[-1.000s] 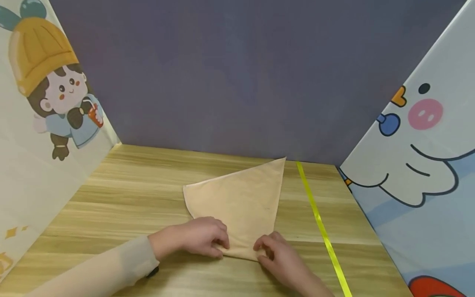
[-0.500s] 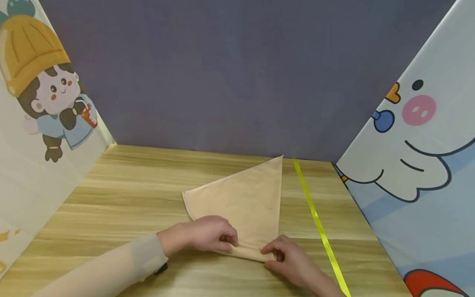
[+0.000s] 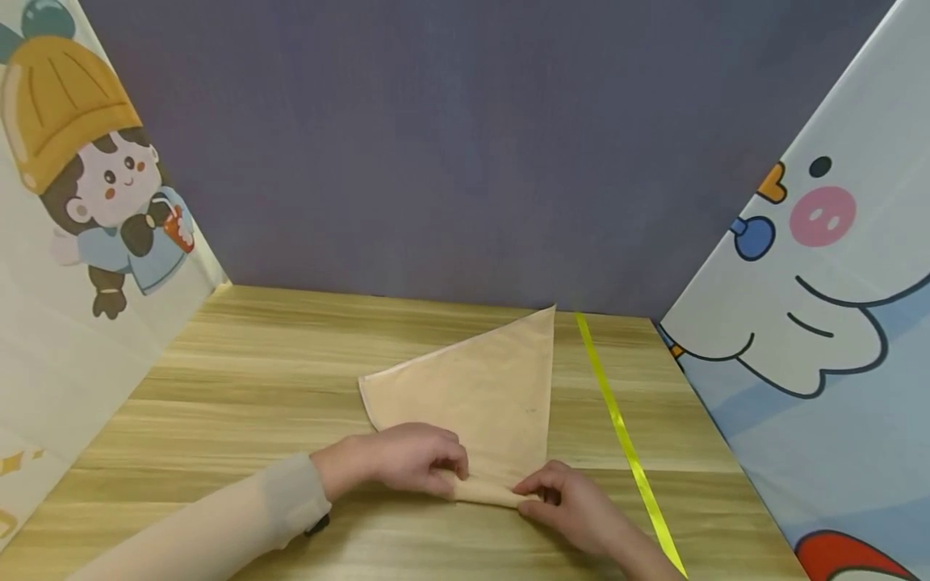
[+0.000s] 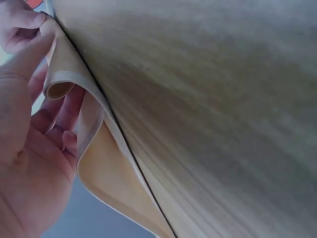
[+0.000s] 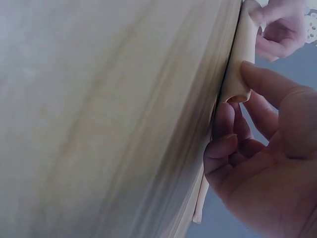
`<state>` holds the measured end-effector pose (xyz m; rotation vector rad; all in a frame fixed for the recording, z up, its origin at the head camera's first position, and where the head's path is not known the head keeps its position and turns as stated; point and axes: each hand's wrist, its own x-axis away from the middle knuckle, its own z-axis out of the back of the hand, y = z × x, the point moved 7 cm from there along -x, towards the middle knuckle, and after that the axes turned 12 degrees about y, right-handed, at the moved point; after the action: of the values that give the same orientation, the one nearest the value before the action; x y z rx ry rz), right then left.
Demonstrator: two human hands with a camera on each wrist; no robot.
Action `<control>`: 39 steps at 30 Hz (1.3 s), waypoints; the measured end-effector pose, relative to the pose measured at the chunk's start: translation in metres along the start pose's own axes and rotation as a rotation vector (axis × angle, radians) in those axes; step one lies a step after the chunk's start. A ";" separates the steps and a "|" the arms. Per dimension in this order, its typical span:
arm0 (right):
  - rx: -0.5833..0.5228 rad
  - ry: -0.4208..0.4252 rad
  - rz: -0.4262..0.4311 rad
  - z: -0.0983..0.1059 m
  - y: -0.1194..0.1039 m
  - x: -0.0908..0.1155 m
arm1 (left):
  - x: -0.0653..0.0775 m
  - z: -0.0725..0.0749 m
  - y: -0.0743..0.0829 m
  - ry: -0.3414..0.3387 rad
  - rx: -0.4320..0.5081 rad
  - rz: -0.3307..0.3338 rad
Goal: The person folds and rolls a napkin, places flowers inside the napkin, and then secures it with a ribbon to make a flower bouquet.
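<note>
A beige cloth (image 3: 472, 395) lies on the wooden table, its far corner pointed and its left side curved with a pale hem. Along the near edge it is turned up into a small roll (image 3: 485, 491). My left hand (image 3: 417, 458) pinches the left part of this roll between thumb and fingers. At the right end, my right hand (image 3: 574, 504) grips it the same way. The left wrist view shows the hollow end of the roll (image 4: 67, 64) and loose cloth hanging in a wave below. In the right wrist view the thumb presses on the roll (image 5: 242, 54).
A yellow tape strip (image 3: 625, 440) runs down the wooden table (image 3: 247, 371) to the right of the cloth. A dark grey panel (image 3: 450, 153) stands at the back. Cartoon-printed panels (image 3: 43, 339) flank the left side and the right.
The near edge has gone from a flat fold to a rounder, thicker roll. Both hands keep hold of it and appear slightly further right than a second ago; the view has shifted a little too.
</note>
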<state>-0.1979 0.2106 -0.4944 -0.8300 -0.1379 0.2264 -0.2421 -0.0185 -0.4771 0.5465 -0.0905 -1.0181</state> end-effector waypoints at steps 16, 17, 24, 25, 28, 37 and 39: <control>0.051 -0.021 0.124 -0.011 -0.013 -0.010 | 0.015 -0.005 0.012 -0.105 -0.010 0.070; 0.045 -0.025 0.133 -0.012 -0.015 -0.010 | 0.016 -0.005 0.013 -0.110 0.002 0.072; 0.120 -0.037 0.158 -0.013 -0.021 -0.003 | 0.026 0.001 0.014 -0.071 0.109 0.086; 0.133 -0.041 0.158 -0.014 -0.023 -0.002 | 0.027 0.002 0.013 -0.060 0.133 0.097; 0.157 -0.052 0.156 -0.014 -0.026 0.001 | 0.029 0.006 0.010 -0.035 0.203 0.129; 0.130 -0.061 0.131 -0.011 -0.025 0.004 | 0.025 0.016 0.012 0.005 0.273 0.122; 0.112 -0.068 0.123 -0.012 -0.023 0.003 | 0.024 0.015 0.011 0.000 0.260 0.118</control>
<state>-0.1893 0.1875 -0.4855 -0.7205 -0.1370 0.3746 -0.2252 -0.0397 -0.4633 0.7694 -0.2547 -0.8961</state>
